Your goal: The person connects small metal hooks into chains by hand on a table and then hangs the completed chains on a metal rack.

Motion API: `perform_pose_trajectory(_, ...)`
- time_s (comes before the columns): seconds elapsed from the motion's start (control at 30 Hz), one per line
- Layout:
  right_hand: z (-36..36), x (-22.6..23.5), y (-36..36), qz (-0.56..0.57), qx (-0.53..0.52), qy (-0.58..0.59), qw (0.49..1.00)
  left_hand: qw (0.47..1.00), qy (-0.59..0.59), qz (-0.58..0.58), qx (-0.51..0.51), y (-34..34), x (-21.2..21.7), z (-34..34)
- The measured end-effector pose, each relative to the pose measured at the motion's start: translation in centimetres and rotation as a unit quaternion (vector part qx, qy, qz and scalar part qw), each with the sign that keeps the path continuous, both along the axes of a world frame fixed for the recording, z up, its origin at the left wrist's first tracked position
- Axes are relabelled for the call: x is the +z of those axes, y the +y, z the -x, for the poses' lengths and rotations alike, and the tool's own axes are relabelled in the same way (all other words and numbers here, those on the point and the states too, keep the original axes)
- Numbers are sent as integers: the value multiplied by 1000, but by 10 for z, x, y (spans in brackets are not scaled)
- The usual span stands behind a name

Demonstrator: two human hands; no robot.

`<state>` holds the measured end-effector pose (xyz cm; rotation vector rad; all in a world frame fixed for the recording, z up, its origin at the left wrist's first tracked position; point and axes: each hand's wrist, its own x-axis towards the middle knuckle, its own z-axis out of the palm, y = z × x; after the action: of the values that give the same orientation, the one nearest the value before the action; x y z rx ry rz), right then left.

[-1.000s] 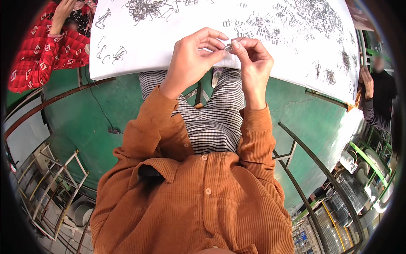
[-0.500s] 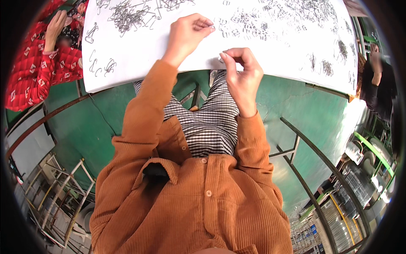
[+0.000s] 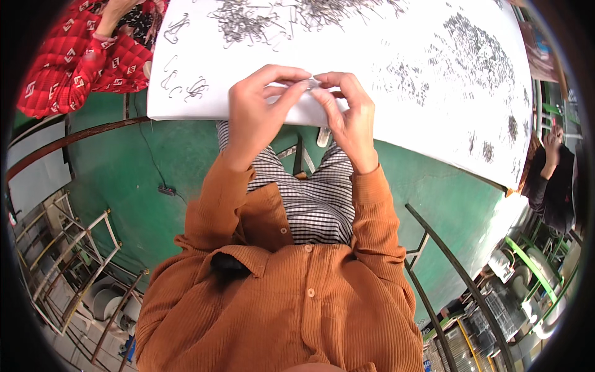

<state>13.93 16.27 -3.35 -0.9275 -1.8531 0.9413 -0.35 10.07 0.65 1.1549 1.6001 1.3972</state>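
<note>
Over the near edge of the white-covered table (image 3: pixel 427 127), my two hands meet fingertip to fingertip. My left hand (image 3: pixel 257 118) is closed in a pinch, thumb against fingers. Facing it, my right hand (image 3: pixel 352 115) pinches too. Between the tips shows a small shiny piece (image 3: pixel 311 84), too small and too covered by fingers to name its kind; both hands appear to hold it. Beyond my left hand lies a tangled heap of thin dark bent wire pieces (image 3: pixel 245 25). Right of my hands, many small dark metal pieces (image 3: pixel 409 84) are scattered on the cloth.
A larger spread of small pieces (image 3: pixel 477 56) covers the table's right part. At the left sits a person in a red patterned sleeve (image 3: pixel 65 80); another in dark clothing (image 3: pixel 551 186) is at the right. Metal rails (image 3: pixel 462 266) stand at lower right, a frame (image 3: pixel 68 266) at lower left.
My hands, apart before, have come together at the fingertips. The left has drawn back toward me from the scattered pieces. The whole view has shifted, with the table turned slightly.
</note>
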Motion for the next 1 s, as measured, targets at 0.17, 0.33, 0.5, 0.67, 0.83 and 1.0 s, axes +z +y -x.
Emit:
perform_pose_trajectory(0.17, 58, -33, 51, -57, -37, -103, 992, 994, 54, 10, 98, -34, 13, 47)
perform_pose_trajectory(0.33, 91, -29, 73, -87, 40, -302, 948, 989, 45, 1, 137, -57, 14, 74)
perform_pose_trajectory(0.5, 78, -12, 72, -170, 91, -391, 900, 992, -16, -21, 125, -57, 14, 68)
perform_pose_trajectory(0.67, 51, 10, 60, -115, 47, -187, 974, 996, -51, -5, 76, -33, 10, 53)
perform_pose_trajectory(0.83, 26, 38, 16, 333, 49, 150, 930, 994, -90, -19, 57, -10, -1, 31)
perform_pose_trajectory(1.0, 9, 28, 8, 310, 73, 306, 897, 995, -98, -23, 7, 5, 9, 5)
